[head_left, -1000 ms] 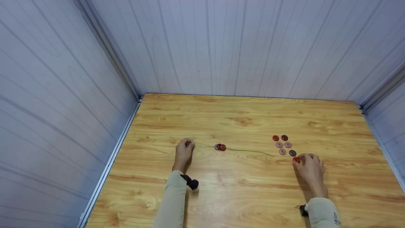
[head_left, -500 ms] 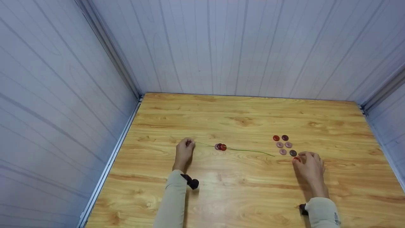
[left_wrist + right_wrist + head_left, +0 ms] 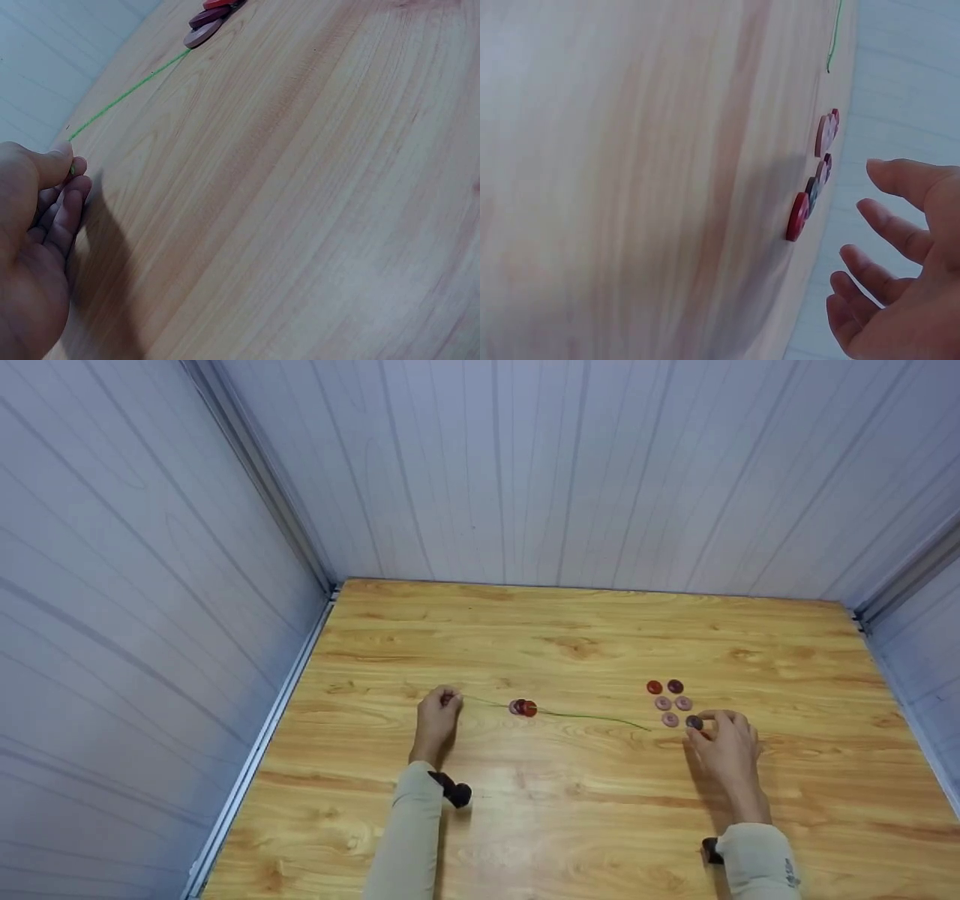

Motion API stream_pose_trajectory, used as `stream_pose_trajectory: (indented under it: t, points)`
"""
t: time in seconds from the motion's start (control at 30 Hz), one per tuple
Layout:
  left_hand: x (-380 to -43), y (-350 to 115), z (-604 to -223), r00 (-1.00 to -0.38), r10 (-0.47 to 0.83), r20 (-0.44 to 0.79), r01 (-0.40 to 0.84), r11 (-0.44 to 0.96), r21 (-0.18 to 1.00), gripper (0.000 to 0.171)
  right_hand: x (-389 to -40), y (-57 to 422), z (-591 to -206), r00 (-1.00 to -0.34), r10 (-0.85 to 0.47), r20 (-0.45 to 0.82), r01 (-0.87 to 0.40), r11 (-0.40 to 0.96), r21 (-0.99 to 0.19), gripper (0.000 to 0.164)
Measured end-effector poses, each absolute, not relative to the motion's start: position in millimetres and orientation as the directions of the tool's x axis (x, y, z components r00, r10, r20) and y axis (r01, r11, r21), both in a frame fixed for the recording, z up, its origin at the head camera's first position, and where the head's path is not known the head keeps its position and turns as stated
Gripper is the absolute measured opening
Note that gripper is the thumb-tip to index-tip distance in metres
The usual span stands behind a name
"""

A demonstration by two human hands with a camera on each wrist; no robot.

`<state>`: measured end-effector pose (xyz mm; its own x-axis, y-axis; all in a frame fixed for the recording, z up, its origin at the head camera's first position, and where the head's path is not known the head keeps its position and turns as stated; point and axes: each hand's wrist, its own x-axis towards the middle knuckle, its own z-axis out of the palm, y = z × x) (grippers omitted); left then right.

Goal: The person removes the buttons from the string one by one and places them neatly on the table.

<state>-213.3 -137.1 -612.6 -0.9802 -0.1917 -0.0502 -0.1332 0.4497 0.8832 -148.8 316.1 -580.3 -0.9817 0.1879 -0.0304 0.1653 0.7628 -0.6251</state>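
Observation:
My left hand [image 3: 435,725] pinches one end of a green string [image 3: 592,717] between thumb and fingertips. A pink, a maroon and a red button [image 3: 530,709] are threaded on it and overlap in mid-table. From them the string runs right to a loose end. My right hand [image 3: 729,754] hovers above the loose buttons, fingers spread, holding nothing. Its thumb and forefinger appear on either side of a dark button [image 3: 694,722] in the head view. In the right wrist view a red button [image 3: 798,217] lies on the table beside the dark one; the hand hides it from the head camera.
Left of and beyond the right hand lie pink buttons [image 3: 670,720], with a red button [image 3: 654,687] and a maroon button [image 3: 675,686] farther back. Pale panels [image 3: 480,472] wall the wooden table [image 3: 570,637] at the back and both sides.
My right hand has let go of the red button and moved slightly forward and left, to over the dark button. The left hand and the string have stayed in place.

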Motion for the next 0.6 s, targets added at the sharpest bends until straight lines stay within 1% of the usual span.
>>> stream_pose_trajectory:
  t: [0.2,0.33,0.4,0.6]
  points:
    - [-214.1,-138.0,-614.3,-0.982,-0.184,-0.033,-0.114,0.449,0.886,0.011,-153.1,305.1,-575.7,-0.987,0.162,0.011,0.120,0.772,-0.624,0.043]
    - [-215.0,-138.2,-615.9,-0.983,-0.184,-0.021,-0.104,0.450,0.887,0.010,-156.1,296.2,-573.4,-0.989,0.142,0.044,0.080,0.758,-0.647,0.047]
    - [-215.2,-138.1,-615.8,-0.982,-0.189,-0.018,-0.103,0.446,0.889,0.010,-157.7,291.9,-572.7,-0.990,0.131,0.053,0.064,0.749,-0.660,0.045]
    - [-214.5,-137.7,-614.0,-0.982,-0.187,-0.014,-0.098,0.449,0.888,0.009,-163.4,276.7,-569.1,-0.992,0.109,0.064,0.038,0.742,-0.669,0.035]
